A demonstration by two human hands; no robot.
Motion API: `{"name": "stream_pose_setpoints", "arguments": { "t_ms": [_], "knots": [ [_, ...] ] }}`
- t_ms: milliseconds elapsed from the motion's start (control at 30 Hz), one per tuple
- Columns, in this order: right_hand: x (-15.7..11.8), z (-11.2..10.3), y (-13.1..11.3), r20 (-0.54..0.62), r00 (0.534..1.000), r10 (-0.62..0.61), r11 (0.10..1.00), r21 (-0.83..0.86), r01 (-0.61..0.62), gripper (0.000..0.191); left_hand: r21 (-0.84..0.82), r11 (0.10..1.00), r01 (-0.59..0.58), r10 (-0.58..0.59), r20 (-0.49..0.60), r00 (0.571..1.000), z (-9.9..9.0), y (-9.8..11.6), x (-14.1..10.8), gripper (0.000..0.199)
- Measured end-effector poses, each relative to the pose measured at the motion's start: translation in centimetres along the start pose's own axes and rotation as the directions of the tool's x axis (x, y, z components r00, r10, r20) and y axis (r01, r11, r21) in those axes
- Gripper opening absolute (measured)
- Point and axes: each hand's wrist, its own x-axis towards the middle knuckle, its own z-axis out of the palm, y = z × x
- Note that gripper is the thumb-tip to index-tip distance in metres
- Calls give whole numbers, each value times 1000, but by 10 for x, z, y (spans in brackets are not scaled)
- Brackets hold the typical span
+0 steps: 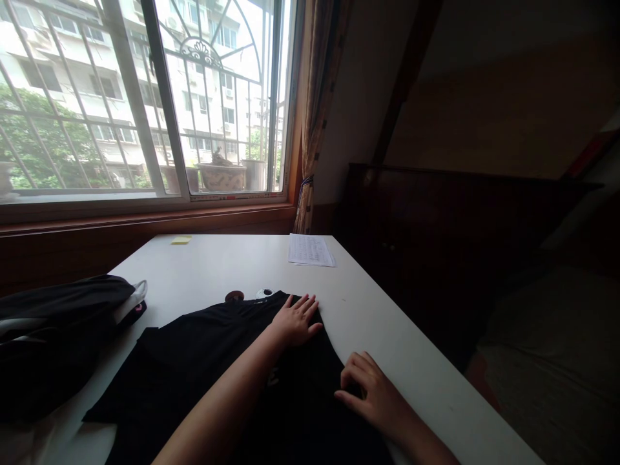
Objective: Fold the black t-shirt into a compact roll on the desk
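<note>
A black T-shirt (208, 368) lies spread over the white table (387, 329), its collar toward the window and one sleeve out to the left. Flat on the shirt's upper right, by the shoulder, rests my left hand (296, 321), fingers stretched out and thumb apart. Lower down, my right hand (365, 389) is curled at the shirt's right edge, thumb and fingers closed around the cloth there. A small light print shows partly beside my left forearm. Both forearms cover some of the shirt.
Dark clothes (53, 342) are heaped at the left. Just beyond the collar sit a brown round object (234, 296) and a white roundish one (265, 293). Printed papers (310, 250) and a yellow note (181, 239) lie at the far end, below the window (223, 97) and curtain (314, 110).
</note>
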Motion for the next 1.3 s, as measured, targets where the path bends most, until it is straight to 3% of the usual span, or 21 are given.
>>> {"name": "stream_pose_setpoints", "arguments": {
  "t_ms": [567,767,1000,1167,1300],
  "knots": [
    [-1,-1,0,-3,999,-39,999,10,39,15,16,1000,11,-11,-11,1000,-1,2,-1,72],
    [-1,-3,-2,-23,999,-40,999,11,40,13,35,999,5,-5,-11,1000,0,1,0,62],
    [-5,-1,4,-40,997,-60,998,12,61,8,67,997,45,-40,-72,997,-5,3,-5,55],
    [-7,-3,4,-31,998,-53,998,42,54,9,91,993,80,-68,-134,989,-20,1,-30,52],
    [-8,-3,2,-17,1000,-27,997,69,28,11,107,992,73,-58,-141,988,-37,-8,-79,51]
  ]
}}
